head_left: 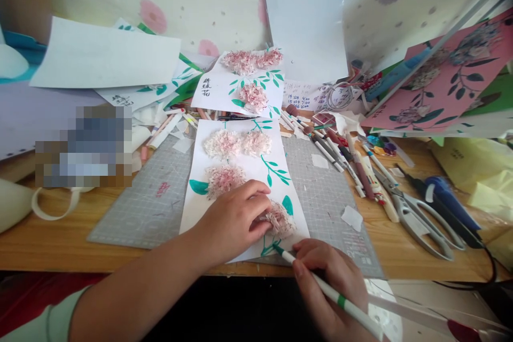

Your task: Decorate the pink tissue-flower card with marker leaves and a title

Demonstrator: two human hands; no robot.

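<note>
A white sheet of paper (244,208) lies near the table's front edge, bearing fluffy pink-and-white flower clusters and painted green leaves. My left hand (238,216) rests on it, fingers curled and closed at the left side of the lowest flower cluster (280,219). That cluster is partly covered by the fingers. Gripped in my right hand (332,283) is a white marker (326,287) with a green band. Its green tip touches the sheet just below the lowest cluster, on a green painted stem (269,248). Another flower cluster (225,179) sits just above my left hand.
Under the sheet is a grey cutting mat (138,206). A second flower sheet (208,93) leans behind. Scissors (420,224), several markers (326,152) and paper scraps (352,218) lie to the right. A pink flower picture (452,72) stands at the far right; a white strap loop (56,216) is at left.
</note>
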